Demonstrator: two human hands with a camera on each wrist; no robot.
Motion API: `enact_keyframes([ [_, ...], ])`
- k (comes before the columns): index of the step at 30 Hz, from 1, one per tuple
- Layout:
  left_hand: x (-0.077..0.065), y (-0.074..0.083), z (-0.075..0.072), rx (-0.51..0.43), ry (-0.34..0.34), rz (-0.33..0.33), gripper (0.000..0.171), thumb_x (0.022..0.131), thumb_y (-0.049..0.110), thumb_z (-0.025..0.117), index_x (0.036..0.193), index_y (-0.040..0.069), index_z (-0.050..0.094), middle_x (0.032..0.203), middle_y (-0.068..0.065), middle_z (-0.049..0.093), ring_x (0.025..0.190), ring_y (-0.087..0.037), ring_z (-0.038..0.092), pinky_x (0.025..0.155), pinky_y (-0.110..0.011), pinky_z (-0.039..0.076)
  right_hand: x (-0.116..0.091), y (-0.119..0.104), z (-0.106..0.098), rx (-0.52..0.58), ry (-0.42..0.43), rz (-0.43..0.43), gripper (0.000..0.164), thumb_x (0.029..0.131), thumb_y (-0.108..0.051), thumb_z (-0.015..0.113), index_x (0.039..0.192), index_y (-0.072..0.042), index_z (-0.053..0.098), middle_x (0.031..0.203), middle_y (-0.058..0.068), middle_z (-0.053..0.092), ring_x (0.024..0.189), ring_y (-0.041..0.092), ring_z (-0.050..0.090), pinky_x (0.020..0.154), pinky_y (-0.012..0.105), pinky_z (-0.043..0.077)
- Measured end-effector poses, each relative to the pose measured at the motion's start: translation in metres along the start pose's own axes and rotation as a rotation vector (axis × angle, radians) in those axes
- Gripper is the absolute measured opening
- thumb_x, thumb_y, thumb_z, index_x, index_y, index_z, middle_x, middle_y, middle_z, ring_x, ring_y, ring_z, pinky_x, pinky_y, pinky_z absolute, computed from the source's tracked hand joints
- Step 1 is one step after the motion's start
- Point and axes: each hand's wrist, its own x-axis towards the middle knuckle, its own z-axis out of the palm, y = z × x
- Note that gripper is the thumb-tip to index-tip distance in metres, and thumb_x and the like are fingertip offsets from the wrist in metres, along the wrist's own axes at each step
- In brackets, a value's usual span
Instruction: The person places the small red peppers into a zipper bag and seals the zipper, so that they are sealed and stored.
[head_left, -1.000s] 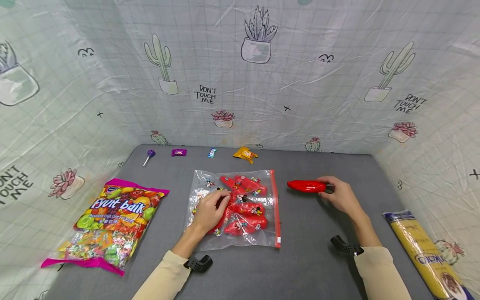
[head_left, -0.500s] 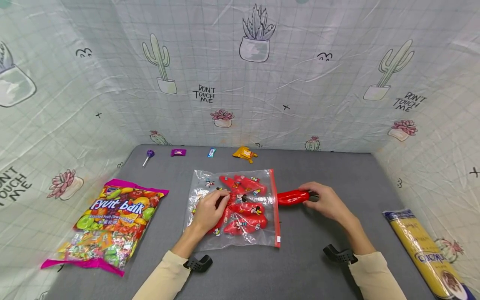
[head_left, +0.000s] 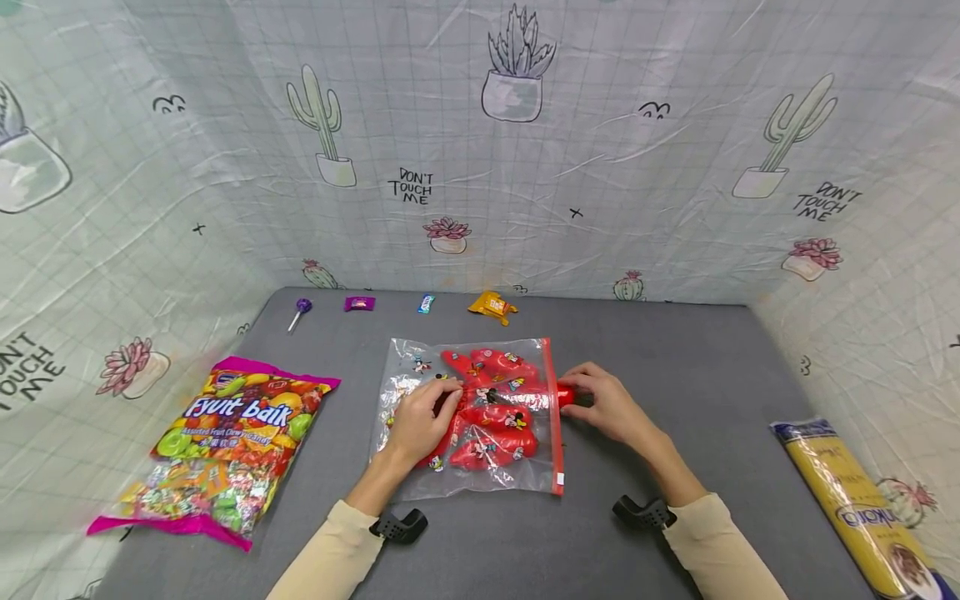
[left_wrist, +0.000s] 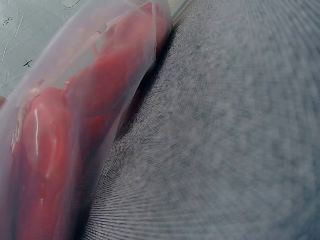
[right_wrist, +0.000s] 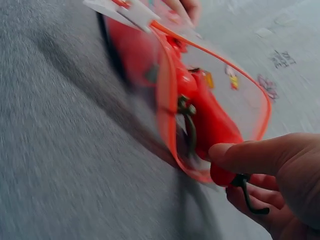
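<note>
A clear zip bag (head_left: 420, 492) with cartoon prints and a red zip edge lies on the grey table, several red chili peppers (head_left: 491, 454) inside it. My left hand (head_left: 420, 417) pinches the bag's upper film near its middle. At the mouth, my right hand (head_left: 603, 404) pinches one red chili pepper (right_wrist: 215, 120) by its stem end. Most of that pepper is inside the bag; its green stem (right_wrist: 246, 195) sticks out beside the fingers. The right wrist view shows the orange-red rim (right_wrist: 268, 112) gaping around it. In the left wrist view, peppers (left_wrist: 45, 145) show through the film.
A large fruit candy bag (head_left: 225, 442) lies at the left. Along the back stand out a purple lollipop (head_left: 302, 306), a purple wrapped candy (head_left: 359, 303), a small blue-white candy (head_left: 426, 303) and a yellow packet (head_left: 492, 307). A yellow pasta packet (head_left: 840, 492) is at the right.
My right hand has moved left, carrying the chili pepper from the open table into the bag's mouth. My left hand has stayed in place on the bag.
</note>
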Motion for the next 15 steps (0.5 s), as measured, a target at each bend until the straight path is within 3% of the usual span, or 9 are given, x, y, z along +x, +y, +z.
enact_keyframes([
  [9, 0.001, 0.0, 0.0, -0.035, 0.015, 0.01, 0.014, 0.089, 0.019, 0.063, 0.099, 0.01, 0.068, 0.102, -0.001, 0.071, 0.098, -0.016, 0.067, 0.087, -0.033, 0.054, 0.006, -0.003, 0.014, 0.209, -0.011, 0.019, 0.031, 0.081, -0.013, 0.073, 0.111, -0.007, 0.065, 0.108, 0.006, 0.063, 0.096, 0.021, 0.067, 0.083, 0.031, 0.056],
  [15, 0.003, 0.002, -0.001, -0.047, 0.004, 0.004, 0.013, 0.089, 0.019, 0.064, 0.099, 0.011, 0.068, 0.105, -0.002, 0.071, 0.102, -0.016, 0.067, 0.091, -0.033, 0.053, 0.005, -0.003, 0.015, 0.239, -0.016, 0.057, 0.03, 0.084, -0.015, 0.071, 0.113, -0.009, 0.064, 0.108, 0.008, 0.067, 0.095, 0.021, 0.068, 0.081, 0.032, 0.057],
])
